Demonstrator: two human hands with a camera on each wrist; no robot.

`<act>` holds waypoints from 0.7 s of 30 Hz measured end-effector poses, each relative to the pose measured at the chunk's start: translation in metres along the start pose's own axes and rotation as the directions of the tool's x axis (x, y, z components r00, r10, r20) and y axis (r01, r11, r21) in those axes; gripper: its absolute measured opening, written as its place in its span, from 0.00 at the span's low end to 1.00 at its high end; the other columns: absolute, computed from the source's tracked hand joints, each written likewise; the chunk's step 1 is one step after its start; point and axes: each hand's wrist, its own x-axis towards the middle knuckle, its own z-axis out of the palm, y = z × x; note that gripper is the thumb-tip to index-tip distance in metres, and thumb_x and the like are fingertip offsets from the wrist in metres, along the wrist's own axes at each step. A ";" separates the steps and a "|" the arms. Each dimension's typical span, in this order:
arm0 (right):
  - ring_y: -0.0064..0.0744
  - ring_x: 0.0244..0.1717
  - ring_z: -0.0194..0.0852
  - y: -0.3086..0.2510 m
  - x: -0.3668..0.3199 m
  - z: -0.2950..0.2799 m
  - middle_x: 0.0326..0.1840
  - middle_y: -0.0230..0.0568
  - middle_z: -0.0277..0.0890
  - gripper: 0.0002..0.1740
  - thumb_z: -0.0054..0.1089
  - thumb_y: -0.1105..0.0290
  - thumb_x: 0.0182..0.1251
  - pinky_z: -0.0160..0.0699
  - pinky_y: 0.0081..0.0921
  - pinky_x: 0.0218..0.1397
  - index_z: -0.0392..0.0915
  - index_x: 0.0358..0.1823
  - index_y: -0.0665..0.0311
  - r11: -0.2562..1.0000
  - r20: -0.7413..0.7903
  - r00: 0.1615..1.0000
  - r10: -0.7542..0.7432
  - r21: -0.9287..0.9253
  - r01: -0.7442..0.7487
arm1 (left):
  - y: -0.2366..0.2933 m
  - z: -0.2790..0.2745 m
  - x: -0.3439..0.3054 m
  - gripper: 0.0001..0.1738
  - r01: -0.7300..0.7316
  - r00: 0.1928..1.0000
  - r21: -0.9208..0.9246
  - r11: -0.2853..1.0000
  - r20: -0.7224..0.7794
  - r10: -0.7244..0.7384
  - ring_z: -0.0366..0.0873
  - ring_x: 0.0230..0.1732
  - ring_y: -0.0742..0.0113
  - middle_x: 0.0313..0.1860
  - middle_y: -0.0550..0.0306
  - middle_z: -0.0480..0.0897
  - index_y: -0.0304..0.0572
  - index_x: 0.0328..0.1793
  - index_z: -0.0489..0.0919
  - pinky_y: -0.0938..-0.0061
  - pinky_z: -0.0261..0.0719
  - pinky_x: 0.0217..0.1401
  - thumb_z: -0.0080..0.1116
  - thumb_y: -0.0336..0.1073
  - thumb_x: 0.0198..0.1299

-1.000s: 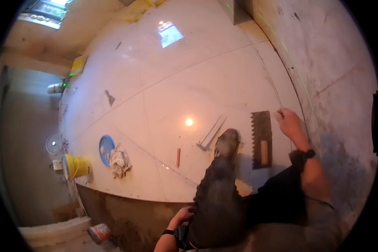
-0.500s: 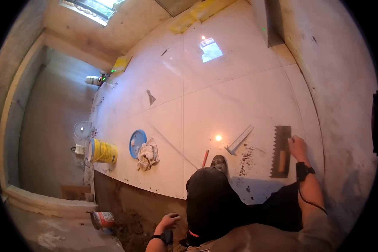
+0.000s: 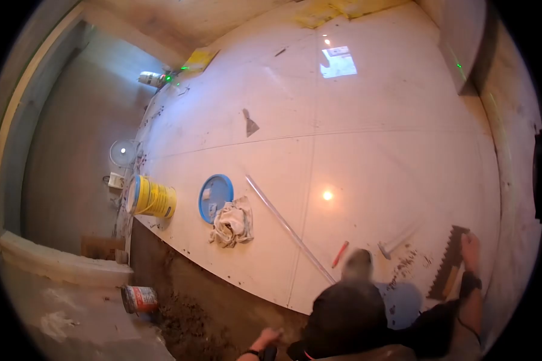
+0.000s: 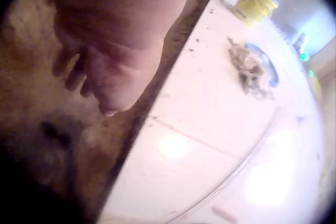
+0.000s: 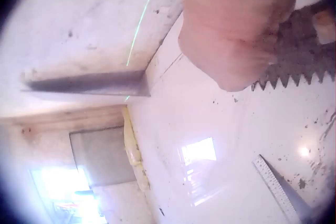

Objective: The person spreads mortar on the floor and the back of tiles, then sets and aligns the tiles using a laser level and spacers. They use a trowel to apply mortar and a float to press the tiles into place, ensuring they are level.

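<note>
A notched trowel (image 3: pixel 447 265) with a wooden handle lies on large pale tiles (image 3: pixel 397 174) at the right, its teeth facing left. My right hand (image 3: pixel 471 253) is at its upper right edge, fingers curled there. The right wrist view shows the hand (image 5: pixel 231 40) over one end of the toothed blade (image 5: pixel 304 56), with fingertips hidden. Left of the trowel lie a metal try square (image 3: pixel 397 242) and a red pencil (image 3: pixel 339 254). My left hand (image 3: pixel 270 337) hangs beside my knee; in the left wrist view that hand (image 4: pixel 110 71) has loose fingers and holds nothing.
A long thin strip (image 3: pixel 289 228) lies across the tiles. Left of it are a crumpled rag (image 3: pixel 233 222), blue lid (image 3: pixel 215 195) and yellow bucket (image 3: pixel 155 198). A scraper (image 3: pixel 250 124) lies farther off. Dark crumbs (image 3: pixel 403 268) are near the square. The tiled edge borders brown ground (image 3: pixel 193 289).
My right hand has gone from beside the trowel to its upper edge. The view has swung, shifting the floor things across it. My left hand has come off my leg and hangs free.
</note>
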 end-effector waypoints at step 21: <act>0.34 0.22 0.70 -0.091 0.061 0.003 0.19 0.46 0.71 0.11 0.56 0.75 0.68 0.69 0.34 0.28 0.72 0.28 0.74 0.793 0.140 0.988 0.068 -0.608 0.032 | 0.162 -0.543 0.247 0.37 0.082 0.540 -0.097 0.992 -0.832 -0.125 0.58 0.77 0.37 0.75 0.33 0.66 0.32 0.76 0.63 0.58 0.54 0.81 0.58 0.33 0.58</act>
